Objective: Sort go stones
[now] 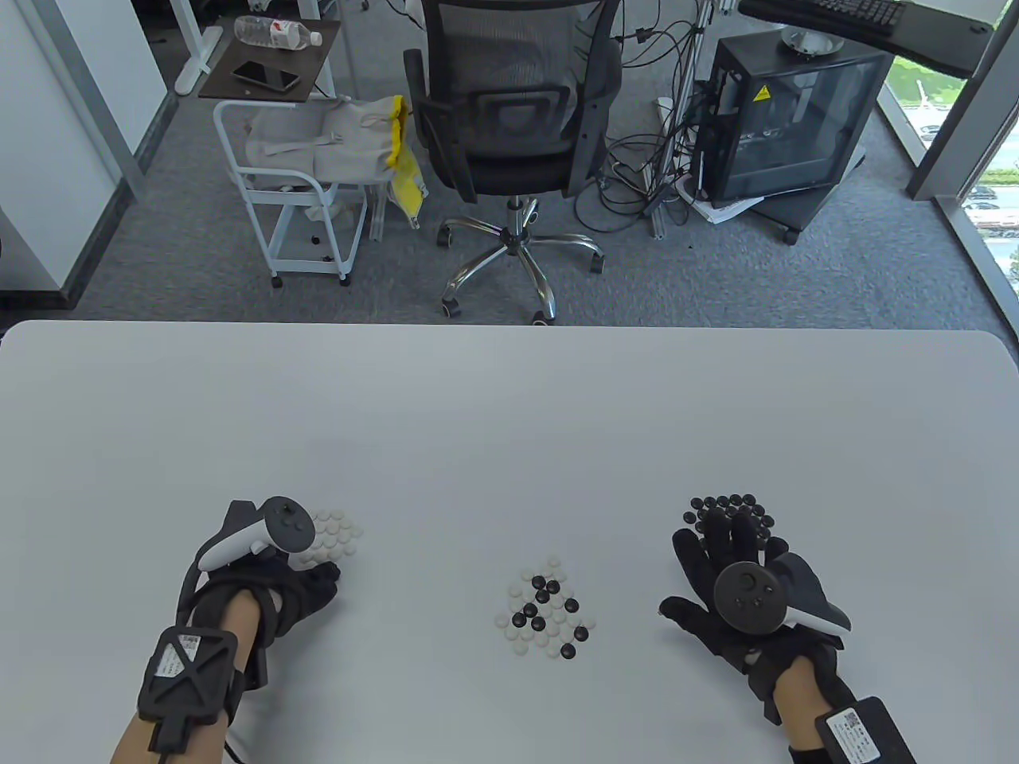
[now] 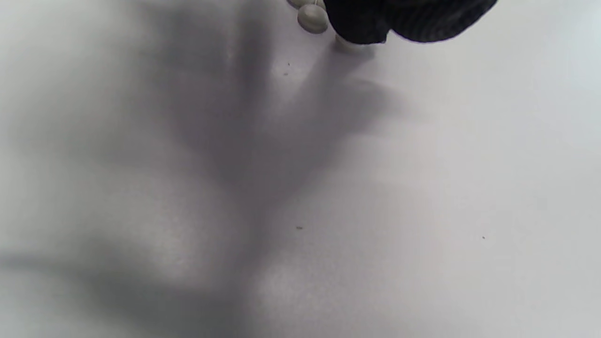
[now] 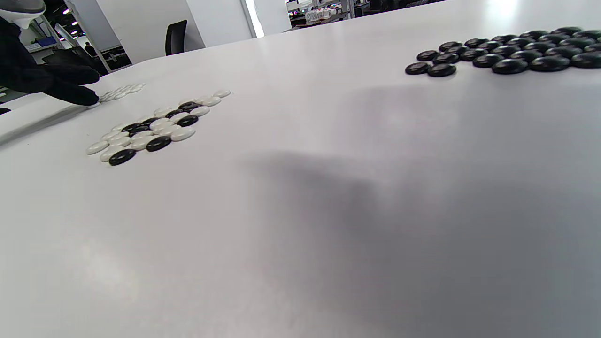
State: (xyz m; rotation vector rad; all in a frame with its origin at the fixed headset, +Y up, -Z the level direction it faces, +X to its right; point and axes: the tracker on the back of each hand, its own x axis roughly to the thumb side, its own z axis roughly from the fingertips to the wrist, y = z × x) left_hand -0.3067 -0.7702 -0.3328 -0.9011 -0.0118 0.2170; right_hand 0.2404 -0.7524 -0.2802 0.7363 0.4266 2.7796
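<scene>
A mixed heap of black and white Go stones (image 1: 545, 609) lies at the table's front middle; it also shows in the right wrist view (image 3: 150, 129). A group of white stones (image 1: 338, 537) lies to its left, and a group of black stones (image 1: 732, 509) to its right (image 3: 507, 51). My left hand (image 1: 325, 574) has its fingers curled at the near edge of the white group. In the left wrist view a gloved fingertip (image 2: 404, 19) touches a white stone (image 2: 352, 46) lying on the table. My right hand (image 1: 720, 529) lies flat with fingers spread, fingertips over the near edge of the black group, holding nothing.
The white table (image 1: 509, 414) stretches far beyond the stones. Behind its far edge stand an office chair (image 1: 509, 119), a white cart (image 1: 302, 183) and a black computer case (image 1: 788, 119).
</scene>
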